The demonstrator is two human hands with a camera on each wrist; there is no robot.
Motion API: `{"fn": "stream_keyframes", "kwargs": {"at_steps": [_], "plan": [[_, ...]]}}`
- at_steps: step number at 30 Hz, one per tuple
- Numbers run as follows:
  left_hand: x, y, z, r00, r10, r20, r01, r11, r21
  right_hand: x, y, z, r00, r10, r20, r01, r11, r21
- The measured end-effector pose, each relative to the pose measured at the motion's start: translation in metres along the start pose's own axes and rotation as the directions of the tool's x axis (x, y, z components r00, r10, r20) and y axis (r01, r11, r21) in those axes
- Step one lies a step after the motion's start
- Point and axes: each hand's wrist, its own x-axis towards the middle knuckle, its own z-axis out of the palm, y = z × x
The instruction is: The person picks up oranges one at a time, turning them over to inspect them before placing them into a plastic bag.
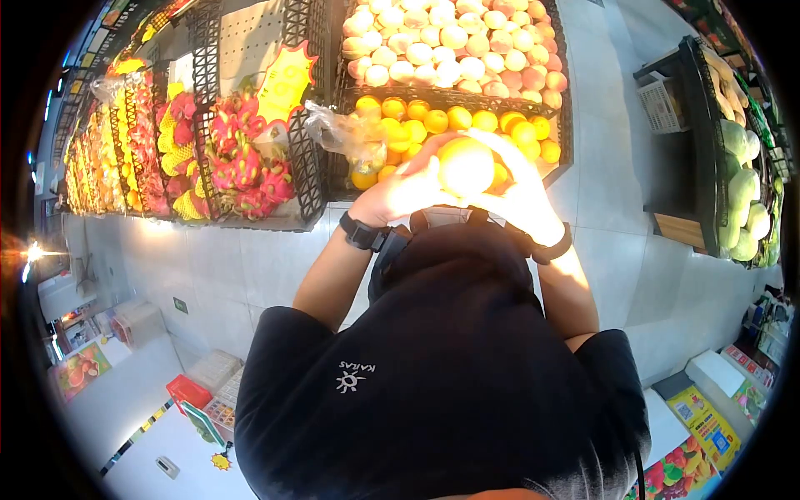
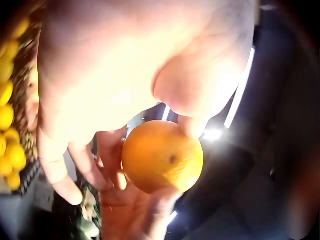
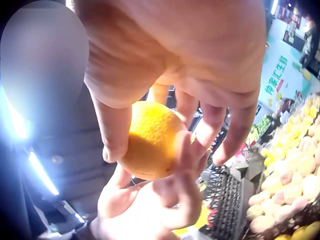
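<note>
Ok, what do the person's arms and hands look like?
Both sleeves are short and black. The left hand and right hand wear no gloves. A black strap with a boxy unit circles the left wrist; a dark band, the right.

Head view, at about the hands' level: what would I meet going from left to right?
Pink dragon fruit, clear plastic bag, left hand, held orange, right hand, white basket, pale green produce.

I read: KAILAS, upside down, on black shirt (image 1: 450,367) behind left grip (image 1: 407,188) | 仲家汇生鲜 on pale wall (image 3: 278,76) beyond right grip (image 3: 192,65)
</note>
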Motion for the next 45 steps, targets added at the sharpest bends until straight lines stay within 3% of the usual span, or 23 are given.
{"fn": "stream_keyframes", "kwargs": {"at_steps": [2,3,5,6,7,9,10,11,14,16,17,18,20,22,24,25,27,29,34,37,40,41,45], "plan": [[-0.007,0.006,0.008,0.995,0.017,-0.101,-0.015,1.000,0.026,0.000,-0.008,0.009,0.996,0.086,-0.021,-0.081,0.980,0.180],[-0.010,0.007,0.009,0.964,0.257,-0.070,-0.210,0.894,0.395,0.001,-0.011,0.012,0.983,0.182,-0.029,-0.160,0.921,0.355],[-0.019,0.024,0.027,0.840,0.534,0.099,-0.352,0.396,0.848,-0.003,-0.002,0.015,0.968,0.250,0.014,-0.211,0.784,0.584],[-0.021,0.029,0.032,0.837,0.539,0.098,-0.353,0.394,0.848,-0.006,0.001,0.015,0.945,0.318,0.076,-0.258,0.584,0.770],[-0.022,0.031,0.035,0.804,0.554,0.216,-0.366,0.174,0.914,0.000,-0.020,0.017,0.903,0.414,0.115,-0.352,0.561,0.749],[-0.025,0.030,0.042,0.776,0.559,0.294,-0.293,-0.094,0.952,0.000,0.007,0.006,0.916,0.272,0.295,-0.386,0.396,0.833],[-0.027,0.028,0.044,0.780,0.555,0.289,-0.289,-0.091,0.953,0.002,0.006,0.006,0.900,0.090,0.426,-0.435,0.217,0.874],[-0.028,0.027,0.045,0.774,0.595,0.218,-0.277,0.009,0.961,-0.014,-0.002,0.025,0.928,0.362,0.084,-0.292,0.572,0.766],[-0.016,0.019,0.046,0.732,0.672,0.112,-0.372,0.255,0.893,0.006,0.000,-0.008,0.908,0.171,0.382,-0.405,0.595,0.694],[-0.012,0.011,0.042,0.716,0.680,-0.158,-0.560,0.695,0.450,0.001,-0.002,-0.009,0.886,0.259,0.385,-0.457,0.627,0.630],[-0.015,0.012,0.043,0.750,0.637,-0.180,-0.564,0.757,0.329,0.000,-0.010,0.004,0.982,0.185,-0.028,-0.165,0.927,0.336],[-0.018,0.014,0.043,0.747,0.639,-0.185,-0.564,0.755,0.334,-0.001,-0.018,0.018,0.928,-0.082,-0.363,0.038,0.991,-0.126],[-0.020,0.020,0.045,0.929,0.237,-0.286,-0.298,0.934,-0.197,0.005,-0.037,0.027,0.930,-0.091,-0.356,0.123,0.990,0.069],[-0.021,0.021,0.052,0.974,0.174,-0.145,-0.214,0.916,-0.340,0.005,-0.039,0.035,0.941,-0.170,-0.292,0.246,0.937,0.249],[-0.023,0.018,0.061,0.956,0.222,-0.190,-0.183,0.962,0.204,0.004,-0.042,0.029,0.964,-0.139,-0.226,0.193,0.952,0.238],[-0.021,0.015,0.055,0.980,0.155,-0.125,-0.165,0.984,-0.071,0.007,-0.040,0.026,0.956,-0.231,-0.179,0.241,0.970,0.037],[-0.019,0.007,0.052,0.977,0.185,-0.105,-0.191,0.980,-0.048,0.008,-0.035,0.025,0.946,-0.301,-0.120,0.281,0.946,-0.164],[-0.017,0.007,0.054,0.974,0.209,-0.087,-0.212,0.977,-0.029,0.006,-0.029,0.036,0.940,-0.205,-0.272,0.265,0.942,0.207],[-0.016,0.018,0.063,0.932,0.243,-0.267,-0.209,0.966,0.150,0.007,-0.037,0.040,0.857,-0.260,-0.445,0.418,0.856,0.305],[-0.018,0.015,0.065,0.889,0.398,-0.226,-0.314,0.890,0.330,0.007,-0.051,0.029,0.831,-0.384,-0.402,0.363,0.923,-0.132],[-0.019,0.009,0.061,0.876,0.479,-0.059,-0.354,0.720,0.597,0.007,-0.059,0.025,0.801,-0.579,-0.150,0.426,0.728,-0.537],[-0.019,0.009,0.060,0.928,0.355,-0.113,-0.294,0.885,0.361,0.008,-0.059,0.027,0.814,-0.563,-0.141,0.432,0.750,-0.501],[-0.019,0.000,0.058,0.980,0.159,-0.121,-0.181,0.961,-0.209,0.010,-0.045,0.028,0.832,-0.511,-0.217,0.431,0.841,-0.328]]}}
